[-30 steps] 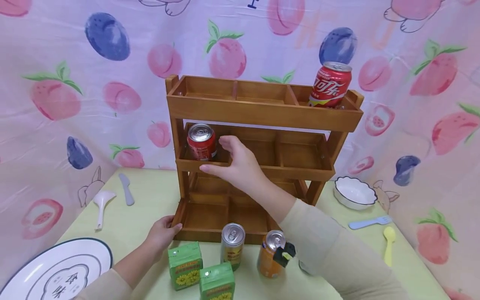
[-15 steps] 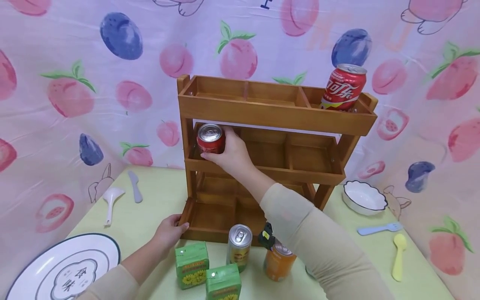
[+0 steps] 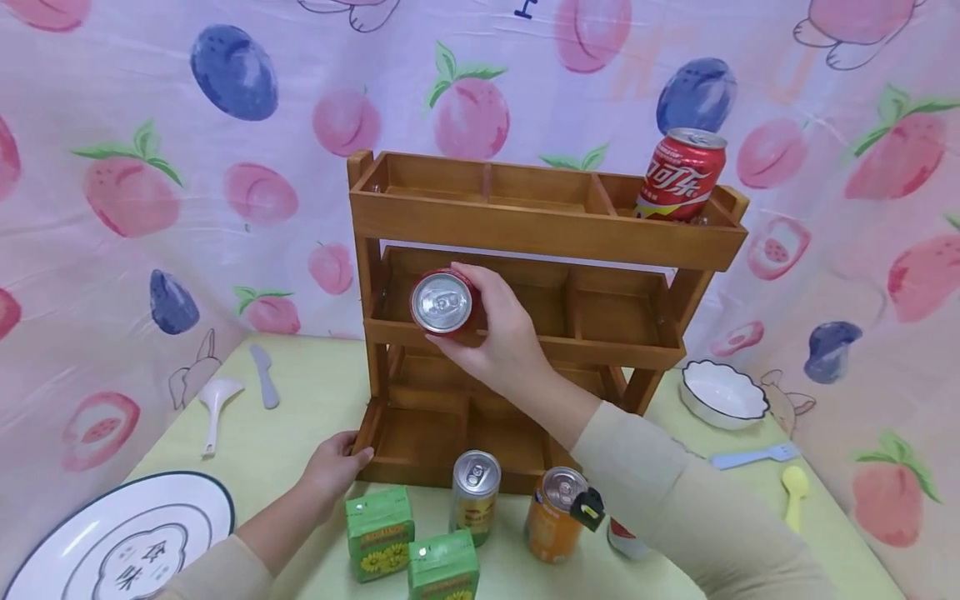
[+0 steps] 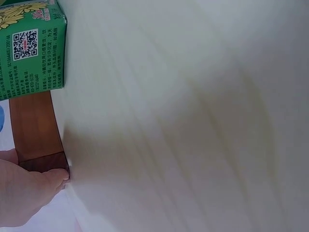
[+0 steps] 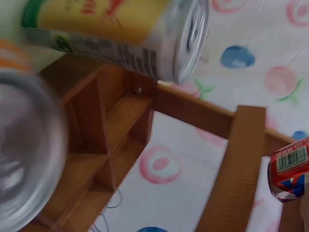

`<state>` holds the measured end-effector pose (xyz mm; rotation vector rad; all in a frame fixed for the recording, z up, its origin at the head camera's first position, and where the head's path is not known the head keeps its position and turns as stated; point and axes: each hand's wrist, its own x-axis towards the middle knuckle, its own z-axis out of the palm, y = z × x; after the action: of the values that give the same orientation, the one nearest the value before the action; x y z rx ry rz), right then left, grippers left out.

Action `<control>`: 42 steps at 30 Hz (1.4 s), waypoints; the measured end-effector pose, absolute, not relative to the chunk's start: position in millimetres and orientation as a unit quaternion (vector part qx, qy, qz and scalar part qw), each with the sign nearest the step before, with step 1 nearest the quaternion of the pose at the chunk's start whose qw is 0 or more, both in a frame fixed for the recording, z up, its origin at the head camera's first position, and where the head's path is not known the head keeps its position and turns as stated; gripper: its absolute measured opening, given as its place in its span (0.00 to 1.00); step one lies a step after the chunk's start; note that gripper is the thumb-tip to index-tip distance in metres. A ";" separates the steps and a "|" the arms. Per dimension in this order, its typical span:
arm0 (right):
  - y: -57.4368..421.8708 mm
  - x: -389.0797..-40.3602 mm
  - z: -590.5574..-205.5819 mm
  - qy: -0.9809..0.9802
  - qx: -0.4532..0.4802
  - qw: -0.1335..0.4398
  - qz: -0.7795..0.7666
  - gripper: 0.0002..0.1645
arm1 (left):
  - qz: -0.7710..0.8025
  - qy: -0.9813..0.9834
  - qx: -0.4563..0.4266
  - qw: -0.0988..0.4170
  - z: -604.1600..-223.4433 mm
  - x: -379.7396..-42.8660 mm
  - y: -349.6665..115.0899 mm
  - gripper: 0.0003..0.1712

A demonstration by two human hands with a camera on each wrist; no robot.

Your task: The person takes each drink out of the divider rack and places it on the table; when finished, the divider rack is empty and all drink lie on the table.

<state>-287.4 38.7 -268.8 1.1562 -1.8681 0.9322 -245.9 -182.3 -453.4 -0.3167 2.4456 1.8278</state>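
My right hand (image 3: 504, 333) grips a small red soda can (image 3: 442, 303) in front of the left part of the rack's middle tier, its silver lid tipped toward the head camera. In the right wrist view, the can's red side (image 5: 289, 164) shows at the right edge. The brown wooden shelf rack (image 3: 540, 227) has compartments on each tier. My left hand (image 3: 333, 471) holds its bottom left corner, with thumb and fingers around the wood in the left wrist view. Another red cola can (image 3: 681, 175) stands in the top tier's right compartment.
In front of the rack stand two green drink cartons (image 3: 380, 533), a gold can (image 3: 476, 496), an orange can (image 3: 555, 515) and a partly hidden can (image 3: 626, 540). A plate (image 3: 67, 546), ladle (image 3: 216, 404) and knife (image 3: 264, 375) lie left; a bowl (image 3: 723, 393), fork (image 3: 753, 456) and spoon (image 3: 793, 492) right.
My right hand has closed around the red can, lifted it out of the middle tier's left compartment and drawn it right and toward me. The left hand stays on the rack corner.
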 end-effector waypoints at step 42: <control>133.3 -147.9 -414.5 -0.811 0.194 -0.155 0.530 0.39 | 0.593 0.797 -0.104 0.049 -450.5 -242.3 -181.7 0.30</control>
<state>-147.9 133.3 -414.5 0.6774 -2.8332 1.8520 -242.3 -181.7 -450.5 -0.3154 2.4274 1.8078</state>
